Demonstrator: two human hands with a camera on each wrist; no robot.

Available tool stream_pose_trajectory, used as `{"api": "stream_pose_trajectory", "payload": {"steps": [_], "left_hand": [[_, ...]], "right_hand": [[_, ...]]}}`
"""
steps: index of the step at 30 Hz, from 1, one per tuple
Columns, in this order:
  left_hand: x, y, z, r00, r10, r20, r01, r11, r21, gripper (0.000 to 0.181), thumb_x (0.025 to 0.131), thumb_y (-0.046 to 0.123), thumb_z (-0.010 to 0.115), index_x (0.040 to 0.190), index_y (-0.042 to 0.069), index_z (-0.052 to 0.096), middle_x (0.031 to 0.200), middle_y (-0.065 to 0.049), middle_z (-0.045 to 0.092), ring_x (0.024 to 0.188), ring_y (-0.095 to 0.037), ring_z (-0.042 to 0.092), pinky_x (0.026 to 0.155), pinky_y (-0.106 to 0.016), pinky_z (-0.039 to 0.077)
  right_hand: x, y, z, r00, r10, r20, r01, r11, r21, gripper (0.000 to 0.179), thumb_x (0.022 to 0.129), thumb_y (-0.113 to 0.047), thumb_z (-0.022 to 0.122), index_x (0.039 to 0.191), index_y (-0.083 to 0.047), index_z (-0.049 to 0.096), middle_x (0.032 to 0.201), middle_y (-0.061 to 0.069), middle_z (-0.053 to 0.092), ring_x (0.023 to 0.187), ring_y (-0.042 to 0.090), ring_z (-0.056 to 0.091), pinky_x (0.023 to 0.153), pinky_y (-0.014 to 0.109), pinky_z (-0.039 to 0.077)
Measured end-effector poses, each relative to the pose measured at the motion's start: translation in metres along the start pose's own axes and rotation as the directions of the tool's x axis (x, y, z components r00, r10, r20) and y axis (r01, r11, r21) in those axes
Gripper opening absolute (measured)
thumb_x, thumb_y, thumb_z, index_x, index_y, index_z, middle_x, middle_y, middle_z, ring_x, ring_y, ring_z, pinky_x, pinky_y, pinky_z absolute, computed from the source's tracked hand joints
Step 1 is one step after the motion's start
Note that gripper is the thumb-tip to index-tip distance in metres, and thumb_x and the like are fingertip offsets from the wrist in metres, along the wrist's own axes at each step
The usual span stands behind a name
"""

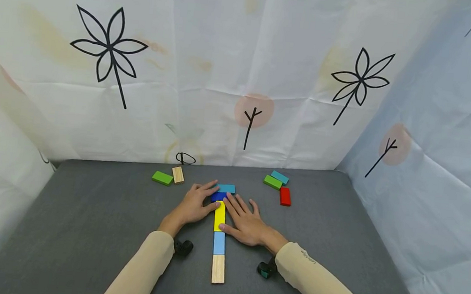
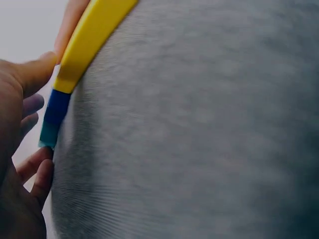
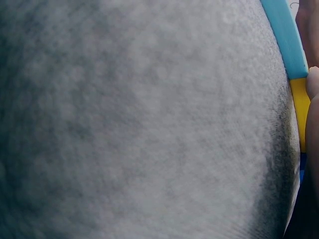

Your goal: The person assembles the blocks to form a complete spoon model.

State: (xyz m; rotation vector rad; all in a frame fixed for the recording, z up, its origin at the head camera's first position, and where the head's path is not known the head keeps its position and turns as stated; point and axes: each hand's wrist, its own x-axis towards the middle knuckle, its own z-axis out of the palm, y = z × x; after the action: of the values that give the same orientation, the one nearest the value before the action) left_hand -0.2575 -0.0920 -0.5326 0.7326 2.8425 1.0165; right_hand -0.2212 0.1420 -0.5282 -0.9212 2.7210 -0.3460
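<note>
Left fingers [image 1: 209, 192] spread, right fingers [image 1: 234, 205] spread, both touching yellow block [image 1: 219, 217]

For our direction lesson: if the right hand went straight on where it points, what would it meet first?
Probably the dark blue, rectangular, wooden-looking block; the right hand has fingertips beside its right end, though actual contact is unclear.

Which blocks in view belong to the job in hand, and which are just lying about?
In the job, being lined up:
- teal block
- dark blue block
- yellow block
- light blue block
- near wood block

Lying about, possibly spares:
- left green block
- far wood block
- right green block
- loose teal block
- red block
</note>
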Motion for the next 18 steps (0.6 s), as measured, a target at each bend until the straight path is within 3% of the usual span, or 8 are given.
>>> {"api": "stream_pose_trajectory", "payload": {"steps": [5, 18], "left_hand": [[-0.0044, 0.0001, 0.0036, 1.000, 0.008, 0.005, -0.008, 1.000, 0.028, 0.064, 0.101, 0.041, 0.063, 0.154, 0.010, 0.045, 0.163, -0.004, 0.034, 0.140, -0.040, 0.035, 0.111, -0.067, 0.027], [-0.0042, 0.0034, 0.0029, 1.000, -0.002, -0.012, 0.002, 0.999, 0.038, 0.064, 0.099, 0.041, 0.065, 0.152, 0.009, 0.048, 0.161, -0.005, 0.038, 0.139, -0.042, 0.037, 0.110, -0.067, 0.028]], "right_hand": [[-0.0005, -0.0013, -0.0006, 1.000, -0.001, -0.003, 0.001, 1.000, 0.012, 0.078, 0.106, -0.059, 0.033, 0.164, -0.017, 0.001, 0.170, 0.000, -0.009, 0.156, 0.026, -0.004, 0.118, 0.064, -0.004], [-0.0027, -0.0022, -0.0037, 0.997, -0.038, -0.060, 0.040, 0.998, 0.042, 0.078, 0.106, -0.057, 0.038, 0.165, -0.014, 0.010, 0.171, 0.002, -0.001, 0.156, 0.030, 0.003, 0.117, 0.066, 0.002]]}}
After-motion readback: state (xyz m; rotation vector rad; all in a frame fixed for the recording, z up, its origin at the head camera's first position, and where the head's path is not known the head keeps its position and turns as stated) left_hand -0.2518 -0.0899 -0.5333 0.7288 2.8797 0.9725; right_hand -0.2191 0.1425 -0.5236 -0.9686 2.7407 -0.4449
